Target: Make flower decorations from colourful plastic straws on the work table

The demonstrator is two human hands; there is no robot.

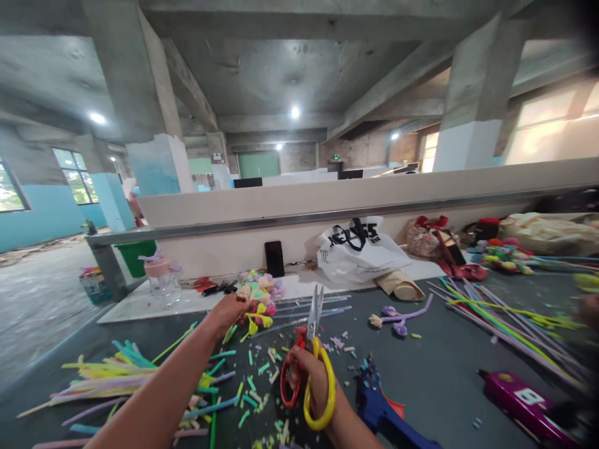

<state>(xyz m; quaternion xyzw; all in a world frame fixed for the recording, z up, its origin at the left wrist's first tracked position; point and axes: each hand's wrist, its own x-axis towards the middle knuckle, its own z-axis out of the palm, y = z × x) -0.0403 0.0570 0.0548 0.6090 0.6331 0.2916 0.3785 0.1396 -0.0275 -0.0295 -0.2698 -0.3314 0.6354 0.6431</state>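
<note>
My left hand (230,312) stretches forward to a small heap of fuzzy pipe-cleaner flowers (264,290) in pink, lilac, cream and yellow. Its fingers look pinched on a flower at the heap's near side, though the fingertips are partly hidden. My right hand (311,374) is closed around scissors (316,315) with one red and one yellow handle loop. Their metal blades point up and away from me, slightly parted, with nothing seen between them. Short cut pipe-cleaner pieces (255,399) lie scattered below and left of the scissors.
Pipe cleaners (112,380) pile up at left; more (510,330) lie at right. A purple flower stem (407,319), blue tool (388,411) and magenta glue gun (524,399) occupy the right. Behind stand a phone (274,259), bottle (163,280) and white bag (358,252). Another person's hand (590,310) shows, blurred.
</note>
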